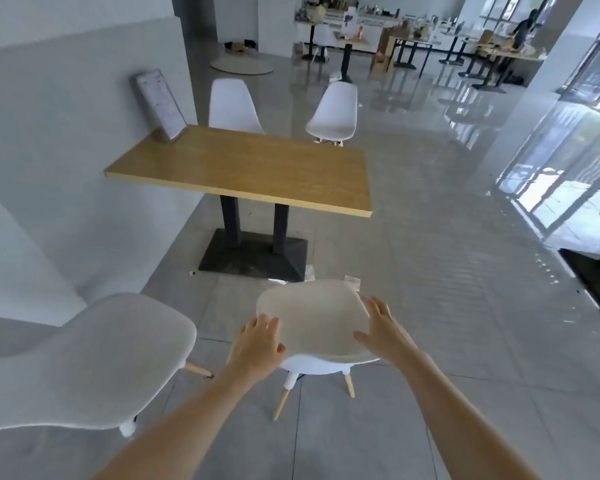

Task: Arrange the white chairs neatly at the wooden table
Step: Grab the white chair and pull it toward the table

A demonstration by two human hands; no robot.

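Note:
The wooden table (250,168) stands against the left wall on a black base. A white chair (312,317) with pale wooden legs stands on the near side, below the table's right half. My left hand (257,344) lies on its left edge, fingers spread. My right hand (381,327) rests by its right edge, fingers apart, gripping nothing. A second white chair (94,362) stands at the near left, turned sideways. On the far side, one white chair (232,105) is tucked at the table and another (335,114) stands off to the right.
A framed menu stand (160,105) leans at the table's far-left corner. The grey tiled floor (447,271) is glossy. A black table base (596,275) sits at the right edge. Other tables, boxes and a person stand far back.

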